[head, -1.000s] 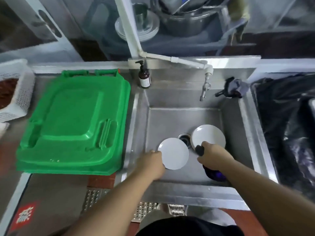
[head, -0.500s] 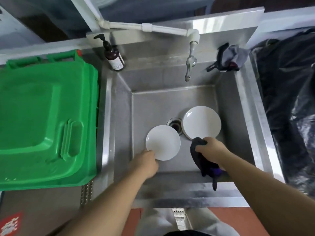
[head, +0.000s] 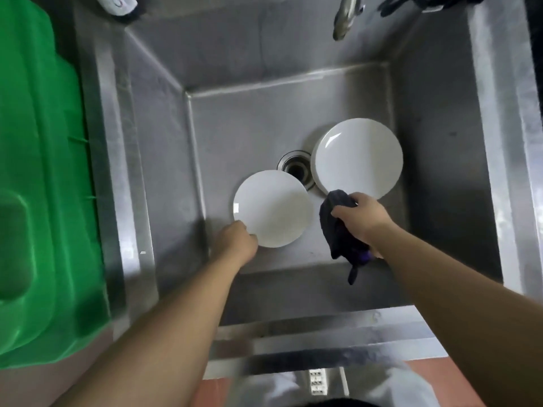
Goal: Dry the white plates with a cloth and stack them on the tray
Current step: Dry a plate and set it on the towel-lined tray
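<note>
One camera on the person's head, looking down into the sink.

The camera looks almost straight down from above and sits close, so the steel sink (head: 293, 113) fills most of the picture. Both arms reach in from the bottom edge. The tap (head: 345, 17) is cut off at the top, and the green tray (head: 44, 171) is cut off on the left. There is only this one view, so nothing is shared.
</note>
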Action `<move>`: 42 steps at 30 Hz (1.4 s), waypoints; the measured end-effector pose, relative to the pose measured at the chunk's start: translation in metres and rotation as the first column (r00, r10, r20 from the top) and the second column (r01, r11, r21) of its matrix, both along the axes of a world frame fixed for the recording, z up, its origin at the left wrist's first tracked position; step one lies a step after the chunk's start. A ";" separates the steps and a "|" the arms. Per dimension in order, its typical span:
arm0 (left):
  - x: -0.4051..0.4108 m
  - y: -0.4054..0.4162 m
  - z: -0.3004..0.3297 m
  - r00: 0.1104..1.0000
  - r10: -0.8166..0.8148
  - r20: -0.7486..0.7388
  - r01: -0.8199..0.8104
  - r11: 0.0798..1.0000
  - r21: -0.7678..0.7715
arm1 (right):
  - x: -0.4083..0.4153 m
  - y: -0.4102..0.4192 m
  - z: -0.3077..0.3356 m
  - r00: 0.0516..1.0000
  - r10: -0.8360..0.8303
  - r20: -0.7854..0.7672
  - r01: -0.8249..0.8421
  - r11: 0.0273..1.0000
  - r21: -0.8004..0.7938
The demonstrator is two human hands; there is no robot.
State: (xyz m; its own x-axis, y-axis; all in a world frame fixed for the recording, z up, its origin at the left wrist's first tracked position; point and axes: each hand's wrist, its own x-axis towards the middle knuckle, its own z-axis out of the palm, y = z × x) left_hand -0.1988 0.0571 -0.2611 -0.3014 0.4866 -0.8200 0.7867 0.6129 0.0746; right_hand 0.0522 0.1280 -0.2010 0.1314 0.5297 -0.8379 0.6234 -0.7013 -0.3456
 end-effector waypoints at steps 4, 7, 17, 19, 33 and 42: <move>-0.008 0.008 -0.034 0.968 0.251 -0.020 -0.250 0.966 0.061 | -0.003 -0.001 -0.023 0.999 -0.044 -0.011 0.044 0.999 0.002; -0.014 0.010 -0.060 0.915 0.402 -0.016 -0.399 0.911 0.104 | -0.004 -0.005 -0.036 0.993 -0.114 -0.040 0.115 0.993 0.011; -0.016 0.005 -0.088 0.656 0.736 0.169 -0.753 0.654 0.071 | -0.003 -0.011 -0.043 0.983 -0.171 -0.068 0.174 0.984 0.044; -0.019 0.002 -0.090 0.566 0.791 0.233 -0.817 0.576 0.028 | -0.002 -0.013 -0.039 0.982 -0.173 -0.071 0.176 0.984 0.037; -0.008 0.010 0.001 0.424 0.779 0.463 -0.870 0.493 -0.033 | 0.010 -0.032 0.031 0.958 -0.261 -0.115 0.267 0.963 0.044; -0.026 -0.016 0.105 0.314 0.766 0.560 -0.912 0.408 -0.046 | 0.011 -0.052 0.115 0.920 -0.358 -0.157 0.372 0.926 0.069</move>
State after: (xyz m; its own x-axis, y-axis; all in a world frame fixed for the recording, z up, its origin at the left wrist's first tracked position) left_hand -0.2245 0.0407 -0.1561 -0.3220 0.3746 -0.8695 -0.3315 0.8156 0.4742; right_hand 0.0634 0.0757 -0.0863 0.2166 0.5456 -0.8096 0.2711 -0.8303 -0.4870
